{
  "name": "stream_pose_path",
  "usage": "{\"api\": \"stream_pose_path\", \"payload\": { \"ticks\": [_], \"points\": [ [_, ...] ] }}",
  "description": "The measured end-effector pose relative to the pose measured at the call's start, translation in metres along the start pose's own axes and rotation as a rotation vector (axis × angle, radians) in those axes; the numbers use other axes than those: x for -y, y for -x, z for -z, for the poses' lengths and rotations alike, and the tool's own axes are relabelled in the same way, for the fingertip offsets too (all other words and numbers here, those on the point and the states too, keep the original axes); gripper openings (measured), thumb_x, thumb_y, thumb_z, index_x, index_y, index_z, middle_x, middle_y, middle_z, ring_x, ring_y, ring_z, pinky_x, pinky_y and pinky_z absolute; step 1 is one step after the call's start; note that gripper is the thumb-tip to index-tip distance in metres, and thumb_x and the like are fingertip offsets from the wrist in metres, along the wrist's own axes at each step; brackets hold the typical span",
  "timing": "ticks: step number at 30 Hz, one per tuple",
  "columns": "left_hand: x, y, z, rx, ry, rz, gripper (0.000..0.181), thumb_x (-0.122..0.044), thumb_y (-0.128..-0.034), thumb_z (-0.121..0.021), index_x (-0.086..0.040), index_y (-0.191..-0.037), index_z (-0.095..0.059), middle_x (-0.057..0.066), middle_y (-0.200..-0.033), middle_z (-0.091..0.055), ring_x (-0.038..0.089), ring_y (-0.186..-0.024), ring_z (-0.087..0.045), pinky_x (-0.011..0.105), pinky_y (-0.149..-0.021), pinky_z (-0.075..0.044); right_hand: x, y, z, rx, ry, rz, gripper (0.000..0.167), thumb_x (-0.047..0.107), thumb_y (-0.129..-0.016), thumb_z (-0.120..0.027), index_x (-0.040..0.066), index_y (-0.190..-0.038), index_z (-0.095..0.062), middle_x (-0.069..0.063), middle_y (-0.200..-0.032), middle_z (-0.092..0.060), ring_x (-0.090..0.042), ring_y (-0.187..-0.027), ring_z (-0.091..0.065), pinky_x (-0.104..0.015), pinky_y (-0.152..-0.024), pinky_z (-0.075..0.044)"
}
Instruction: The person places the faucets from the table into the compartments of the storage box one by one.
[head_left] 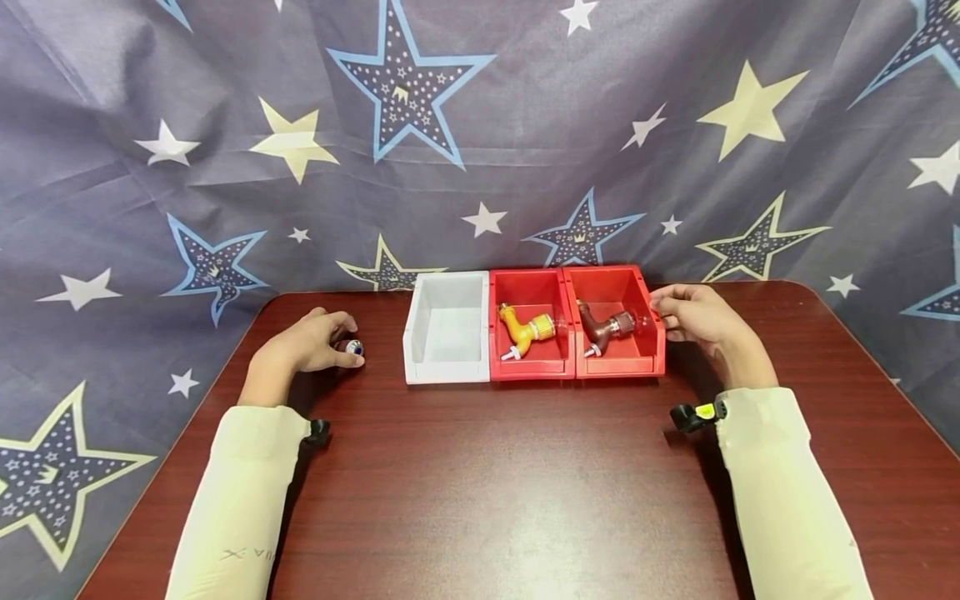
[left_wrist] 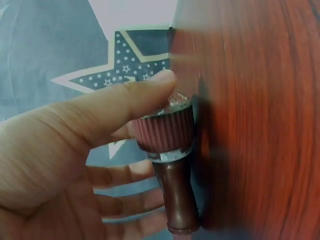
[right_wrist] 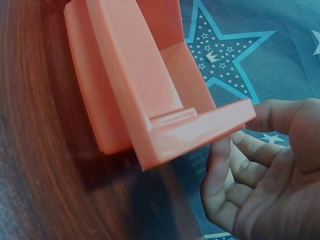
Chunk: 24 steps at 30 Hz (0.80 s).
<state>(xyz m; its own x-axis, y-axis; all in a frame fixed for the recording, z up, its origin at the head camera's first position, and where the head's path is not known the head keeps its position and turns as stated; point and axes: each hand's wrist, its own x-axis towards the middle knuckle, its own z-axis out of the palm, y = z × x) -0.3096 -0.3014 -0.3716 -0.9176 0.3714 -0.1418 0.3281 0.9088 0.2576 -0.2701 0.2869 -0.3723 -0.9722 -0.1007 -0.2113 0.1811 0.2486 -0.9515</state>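
Observation:
At the table's left, my left hand (head_left: pixel 307 342) holds a brown plastic tap (left_wrist: pixel 177 190) by its ribbed collar; the thumb lies across the top and the other fingers curl behind. From the head view only the tap's end shows between thumb and fingers. My right hand (head_left: pixel 705 321) grips the right side wall of the orange-red bin (head_left: pixel 622 367), thumb and fingers at its rim. Inside that bin lies another brown tap (head_left: pixel 602 329). A yellow tap (head_left: pixel 525 331) lies in the red bin (head_left: pixel 532 369) in the middle.
A light grey bin (head_left: pixel 450 372) with nothing in it adjoins the red one on the left. The three bins form a row at the back of the brown table (head_left: pixel 480 483). Behind them hangs a star-patterned cloth (head_left: pixel 480 125).

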Motion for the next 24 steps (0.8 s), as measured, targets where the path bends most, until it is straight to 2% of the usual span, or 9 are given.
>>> {"api": "stream_pose_path", "payload": {
  "ticks": [4,8,11,17,22,24],
  "points": [
    [0.0,-0.002,-0.002,-0.015,-0.012,-0.024,0.053,-0.04,-0.0829,-0.084,-0.004,-0.116,-0.065,0.012,-0.097,-0.062,0.033,-0.103,-0.051,0.051,-0.091,-0.045,0.0,0.0,-0.001,0.0,0.003,0.001,0.038,0.009,-0.104,-0.05,-0.011,-0.135,-0.046,0.008,-0.08,-0.068,-0.005,-0.071,-0.062,-0.027,-0.069,-0.058],
    [0.002,-0.002,-0.002,0.011,-0.022,-0.011,0.051,-0.043,-0.0835,-0.083,-0.004,-0.113,-0.069,0.008,-0.093,-0.066,0.032,-0.096,-0.056,0.05,-0.088,-0.046,0.001,0.001,-0.001,-0.003,0.01,0.002,0.038,0.01,-0.104,-0.05,-0.011,-0.136,-0.046,0.008,-0.081,-0.068,-0.005,-0.071,-0.062,-0.027,-0.069,-0.058],
    [0.003,-0.002,-0.002,0.023,-0.021,0.002,0.045,-0.043,-0.0822,-0.083,-0.007,-0.107,-0.072,0.004,-0.087,-0.065,0.027,-0.088,-0.057,0.044,-0.081,-0.046,0.001,0.001,-0.001,-0.005,0.013,0.002,0.039,0.01,-0.104,-0.05,-0.012,-0.136,-0.046,0.008,-0.081,-0.068,-0.005,-0.071,-0.063,-0.027,-0.069,-0.058],
    [-0.002,-0.004,0.0,-0.036,-0.016,-0.044,0.03,-0.039,-0.084,-0.082,-0.013,-0.093,-0.069,-0.001,-0.074,-0.059,0.021,-0.079,-0.054,0.037,-0.072,-0.041,0.0,0.0,-0.001,-0.005,0.014,-0.003,0.039,0.01,-0.104,-0.05,-0.011,-0.137,-0.046,0.008,-0.082,-0.068,-0.005,-0.072,-0.062,-0.027,-0.07,-0.058],
    [-0.012,-0.006,0.005,-0.115,-0.022,-0.064,0.042,-0.035,-0.0836,-0.081,-0.004,-0.11,-0.071,0.005,-0.085,-0.067,0.028,-0.088,-0.059,0.045,-0.083,-0.047,0.0,-0.001,0.0,-0.006,0.018,-0.011,0.04,0.011,-0.105,-0.05,-0.01,-0.138,-0.046,0.009,-0.081,-0.067,-0.004,-0.071,-0.061,-0.027,-0.07,-0.058],
    [-0.015,-0.007,0.006,-0.145,-0.022,-0.079,0.051,-0.033,-0.0833,-0.081,0.002,-0.119,-0.069,0.012,-0.099,-0.071,0.034,-0.1,-0.061,0.051,-0.093,-0.047,0.0,0.0,0.0,-0.005,0.017,-0.013,0.04,0.011,-0.105,-0.05,-0.01,-0.138,-0.046,0.009,-0.081,-0.067,-0.004,-0.071,-0.061,-0.028,-0.071,-0.058]
  ]
}}
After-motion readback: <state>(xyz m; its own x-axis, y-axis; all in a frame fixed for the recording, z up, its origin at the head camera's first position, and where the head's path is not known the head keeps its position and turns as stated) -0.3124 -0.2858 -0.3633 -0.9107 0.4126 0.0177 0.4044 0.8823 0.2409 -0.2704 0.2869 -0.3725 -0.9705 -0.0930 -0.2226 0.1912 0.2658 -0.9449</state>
